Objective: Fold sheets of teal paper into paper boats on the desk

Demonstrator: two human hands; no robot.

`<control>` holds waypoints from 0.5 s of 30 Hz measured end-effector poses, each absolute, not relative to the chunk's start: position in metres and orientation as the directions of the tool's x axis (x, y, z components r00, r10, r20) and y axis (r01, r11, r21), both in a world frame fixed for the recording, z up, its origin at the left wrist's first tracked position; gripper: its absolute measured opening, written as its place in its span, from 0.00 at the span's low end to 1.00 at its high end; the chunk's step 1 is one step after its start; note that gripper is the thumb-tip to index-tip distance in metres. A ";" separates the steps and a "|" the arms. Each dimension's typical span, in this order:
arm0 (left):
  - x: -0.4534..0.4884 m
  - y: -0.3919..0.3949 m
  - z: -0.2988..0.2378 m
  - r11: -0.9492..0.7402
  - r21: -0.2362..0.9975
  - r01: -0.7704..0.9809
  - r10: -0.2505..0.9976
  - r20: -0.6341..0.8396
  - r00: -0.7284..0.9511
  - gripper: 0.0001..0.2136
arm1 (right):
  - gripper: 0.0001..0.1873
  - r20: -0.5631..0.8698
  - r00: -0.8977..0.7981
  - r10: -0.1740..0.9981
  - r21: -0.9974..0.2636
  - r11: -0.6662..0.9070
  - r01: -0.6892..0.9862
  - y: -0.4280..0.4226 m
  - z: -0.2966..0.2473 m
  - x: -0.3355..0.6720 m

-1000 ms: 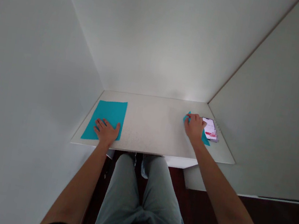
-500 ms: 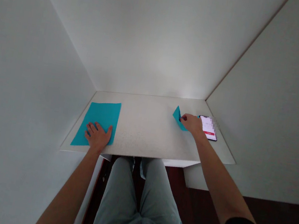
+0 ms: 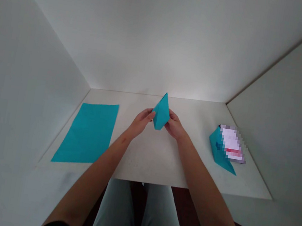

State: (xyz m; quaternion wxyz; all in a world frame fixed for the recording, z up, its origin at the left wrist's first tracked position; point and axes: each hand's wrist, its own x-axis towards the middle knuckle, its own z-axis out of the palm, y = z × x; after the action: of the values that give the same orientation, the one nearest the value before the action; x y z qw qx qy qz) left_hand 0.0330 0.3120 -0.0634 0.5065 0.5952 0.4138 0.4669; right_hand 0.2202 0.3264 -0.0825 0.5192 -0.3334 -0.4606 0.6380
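The left hand [image 3: 140,123] and the right hand [image 3: 175,126] are raised just above the white worktop [image 3: 154,163], close together and narrowly closed, with the fingers curled inward. Between them they grip a folded teal paper [image 3: 161,112] from either side, its sharp tip pointing up and away from the person. The left fingers [image 3: 149,115] press on one side of the fold and the right fingers [image 3: 170,114] on the other. The paper stands upright and sits roughly midway along the worktop.

To the left, well apart from both hands, a flat teal sheet [image 3: 87,133] lies on the worktop near its front edge. To the right, a smartphone [image 3: 230,144] with a pixelated, blurred screen rests on a second piece of teal paper [image 3: 215,148], which is folded to a point, close to the right wall [image 3: 283,111]. Light-coloured jeans [image 3: 140,218] show below the worktop's front edge
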 end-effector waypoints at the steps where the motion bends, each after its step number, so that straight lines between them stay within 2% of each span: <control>1: 0.034 0.319 -0.066 -0.117 0.992 -0.041 0.960 0.123 0.252 0.31 | 0.32 0.040 -0.250 0.967 -0.930 -0.055 -0.365 0.327 -0.086 0.218; 4: 0.031 0.326 -0.073 -0.088 0.987 -0.135 0.952 0.124 0.281 0.29 | 0.31 0.005 -0.221 0.975 -0.915 -0.084 -0.394 0.327 -0.095 0.215; 6: 0.028 0.321 -0.076 -0.136 0.981 -0.137 0.963 0.164 0.213 0.28 | 0.27 -0.002 -0.169 0.986 -0.903 -0.075 -0.423 0.327 -0.099 0.212; 8: 0.026 0.313 -0.076 -0.237 0.969 -0.067 0.963 0.244 0.118 0.24 | 0.23 -0.003 -0.118 0.993 -0.892 -0.056 -0.448 0.329 -0.101 0.211; 11: 0.023 0.307 -0.075 -0.406 0.908 0.105 0.913 0.398 0.094 0.17 | 0.25 0.031 -0.064 0.997 -0.907 0.002 -0.421 0.335 -0.101 0.213; 15: 0.021 0.310 -0.073 -0.561 0.775 0.291 0.825 0.553 0.118 0.10 | 0.35 0.167 0.006 0.986 -0.966 0.164 -0.200 0.341 -0.100 0.224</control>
State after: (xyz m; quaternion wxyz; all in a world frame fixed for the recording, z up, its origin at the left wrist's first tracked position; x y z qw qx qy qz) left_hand 0.0209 0.3102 -0.0732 0.2505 0.7043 0.3961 0.5332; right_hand 0.2240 0.3407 -0.0998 0.5849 -0.4011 -0.4899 0.5069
